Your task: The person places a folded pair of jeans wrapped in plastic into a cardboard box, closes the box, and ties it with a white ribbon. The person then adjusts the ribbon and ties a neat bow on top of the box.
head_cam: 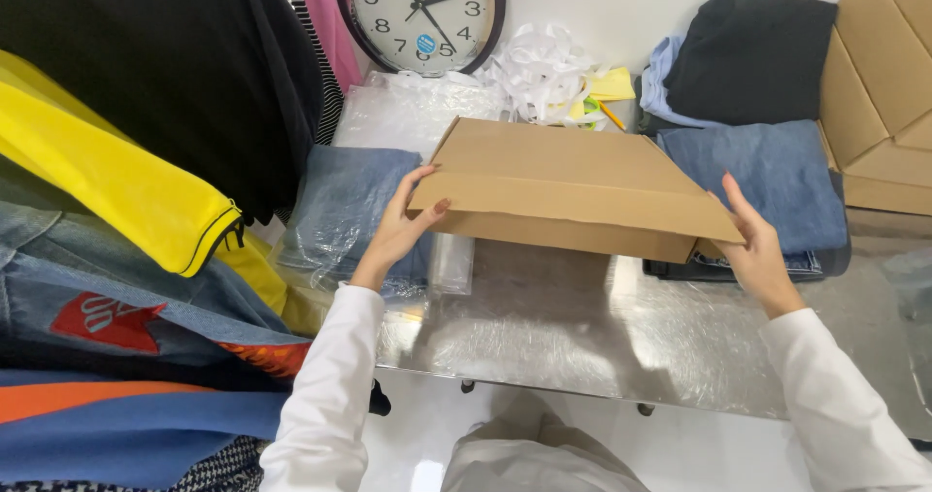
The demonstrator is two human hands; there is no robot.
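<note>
**Flat cardboard box held at both ends above a steel table**

White sleeves [330, 395] closest to the lens, reaching up from the bottom edge toward a shiny metal table [582, 337]. Hanging along the left: a rack of garments [126, 162] in black, yellow, denim blue and orange. Raised just above the table's middle, tilted slightly: a flat brown cardboard box [563, 186], closed, its long front edge facing the camera. Further flattened cartons [879, 94] stacked at the far right. Beside them, folded denim [777, 177] with a dark folded garment [752, 55] behind it. Under the box's left corner, jeans sealed in a clear plastic bag [349, 211]. Leaning on the back wall, a round clock [419, 16], with a heap of white paper strips [539, 70] next to it. Left hand [398, 230] gripping the box's left corner, thumb on top. Right hand [755, 249] clasping the right end, fingers pressed against the side.
</note>
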